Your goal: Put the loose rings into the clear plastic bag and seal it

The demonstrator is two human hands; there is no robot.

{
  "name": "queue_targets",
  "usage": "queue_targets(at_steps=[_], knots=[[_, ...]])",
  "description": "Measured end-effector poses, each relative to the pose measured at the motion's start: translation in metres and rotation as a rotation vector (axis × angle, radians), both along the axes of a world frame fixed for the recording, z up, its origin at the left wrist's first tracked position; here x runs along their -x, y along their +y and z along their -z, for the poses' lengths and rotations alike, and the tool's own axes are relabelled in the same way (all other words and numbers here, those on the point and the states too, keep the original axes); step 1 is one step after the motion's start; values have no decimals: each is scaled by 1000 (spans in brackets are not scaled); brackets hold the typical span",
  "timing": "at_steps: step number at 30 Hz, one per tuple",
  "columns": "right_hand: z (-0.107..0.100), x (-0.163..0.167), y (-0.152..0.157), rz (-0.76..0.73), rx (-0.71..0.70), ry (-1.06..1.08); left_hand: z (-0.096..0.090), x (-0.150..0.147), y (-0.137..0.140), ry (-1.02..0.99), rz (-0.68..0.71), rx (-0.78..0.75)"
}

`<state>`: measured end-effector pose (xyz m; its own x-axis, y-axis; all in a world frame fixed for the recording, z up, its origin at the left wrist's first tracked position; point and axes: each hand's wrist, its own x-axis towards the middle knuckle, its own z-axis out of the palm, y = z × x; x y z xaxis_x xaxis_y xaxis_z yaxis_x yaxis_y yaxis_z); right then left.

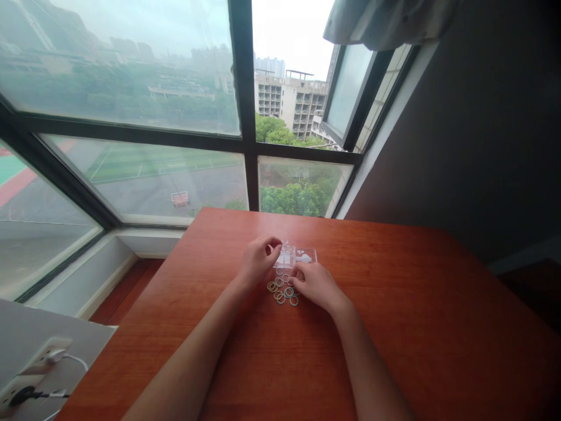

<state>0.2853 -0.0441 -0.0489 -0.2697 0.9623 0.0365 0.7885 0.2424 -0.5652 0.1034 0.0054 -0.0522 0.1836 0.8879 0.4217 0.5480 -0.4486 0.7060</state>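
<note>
A small clear plastic box (312,255) lies open on the wooden table, with a few small pieces inside that are too small to name. Just in front of it several thin metal-looking rings (279,297) are spread in a loose cluster, some overlapping. My left hand (259,258) is at the box's left side, thumb and forefinger closed together by its edge; what they pinch is too small to tell. Over the right side of the rings is my right hand (319,285), fingers bent down and closed at the cluster's edge. Its fingertips hide anything held there.
The reddish-brown table (394,304) reaches to a large window with dark frames (249,117). One pane (350,88) at the right stands open beneath a grey cloth (381,23). At the lower left, plugs and cables sit in wall sockets (41,365).
</note>
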Motion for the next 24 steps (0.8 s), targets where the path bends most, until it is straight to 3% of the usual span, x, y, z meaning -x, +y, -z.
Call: queue_targets(at_steps=[12, 24], knots=[[-5, -2, 7, 179, -206, 298, -7, -10, -7, -35, 145, 63], [-6, -2, 7, 234, -250, 380, -14, -15, -12, -97, 246, 123]])
